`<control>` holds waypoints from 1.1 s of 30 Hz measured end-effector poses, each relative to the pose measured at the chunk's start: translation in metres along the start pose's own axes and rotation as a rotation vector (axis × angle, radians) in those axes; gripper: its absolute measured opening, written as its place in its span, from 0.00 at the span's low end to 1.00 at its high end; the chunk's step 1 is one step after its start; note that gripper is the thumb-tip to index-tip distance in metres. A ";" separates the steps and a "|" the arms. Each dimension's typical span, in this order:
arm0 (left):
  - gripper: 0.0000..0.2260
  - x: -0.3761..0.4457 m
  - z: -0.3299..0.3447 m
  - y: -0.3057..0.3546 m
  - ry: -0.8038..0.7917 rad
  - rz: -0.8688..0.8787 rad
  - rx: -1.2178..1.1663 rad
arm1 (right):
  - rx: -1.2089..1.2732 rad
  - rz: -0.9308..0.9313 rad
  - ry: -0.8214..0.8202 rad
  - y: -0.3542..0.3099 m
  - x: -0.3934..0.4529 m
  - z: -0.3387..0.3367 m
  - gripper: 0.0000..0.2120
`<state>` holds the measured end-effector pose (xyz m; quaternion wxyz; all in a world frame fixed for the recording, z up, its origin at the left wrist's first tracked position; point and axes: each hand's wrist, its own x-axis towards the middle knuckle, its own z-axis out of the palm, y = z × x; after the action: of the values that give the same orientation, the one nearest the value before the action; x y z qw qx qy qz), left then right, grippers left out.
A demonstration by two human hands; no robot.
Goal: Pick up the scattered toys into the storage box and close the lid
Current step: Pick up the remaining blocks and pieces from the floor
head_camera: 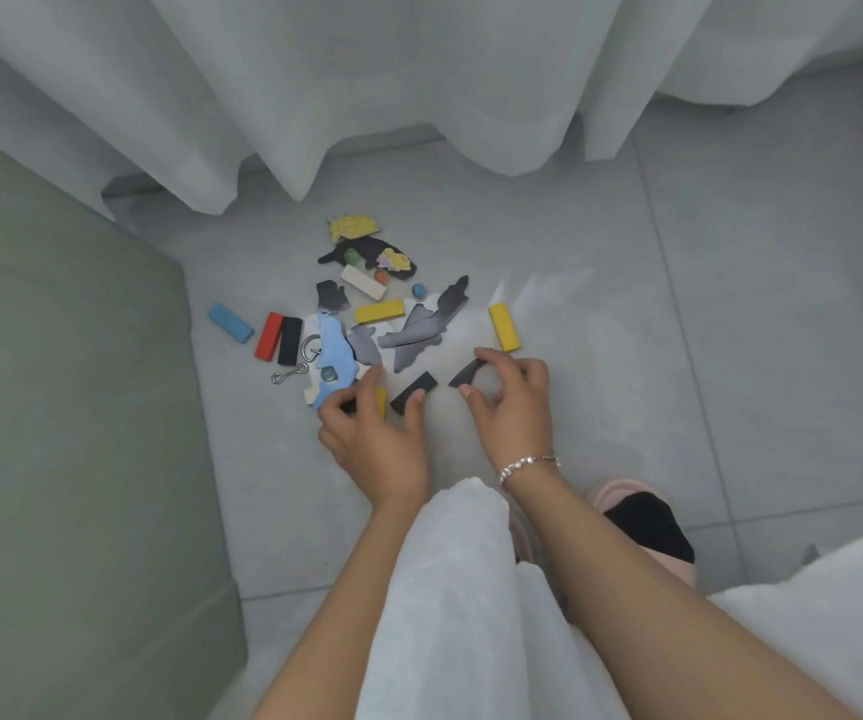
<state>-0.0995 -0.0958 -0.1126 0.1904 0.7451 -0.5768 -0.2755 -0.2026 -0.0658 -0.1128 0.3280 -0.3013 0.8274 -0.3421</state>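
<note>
Scattered toys lie on the grey tiled floor: a blue block (pixel 230 322), a red block (pixel 268 336), a black block (pixel 290 340), two yellow blocks (pixel 379 310) (pixel 504 327), a white block (pixel 362 282) and several flat grey and black cut-out pieces (pixel 421 330). My left hand (pixel 374 433) reaches into the near edge of the pile, its fingers curled over a black block (pixel 413 391) and a small yellow block (pixel 381 401). My right hand (pixel 512 402) pinches a dark curved piece (pixel 465 374) between thumb and fingers. No storage box is in view.
A white curtain (pixel 367 96) hangs down to the floor behind the toys. A pale green cushioned edge (pixel 70 407) fills the left side. My white-clad knee (pixel 460 563) and a pink slipper (pixel 647 527) are close below the hands. A metal hook (pixel 291 374) lies by the blue cut-out (pixel 334 356).
</note>
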 end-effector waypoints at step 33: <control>0.13 0.015 -0.010 0.055 -0.422 0.124 0.024 | -0.339 -0.071 -0.281 -0.024 0.040 -0.054 0.07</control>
<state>-0.1321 -0.1249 -0.0741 0.0734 0.6362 -0.6518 -0.4061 -0.2605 -0.0886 -0.0786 0.3723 -0.4257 0.8082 -0.1640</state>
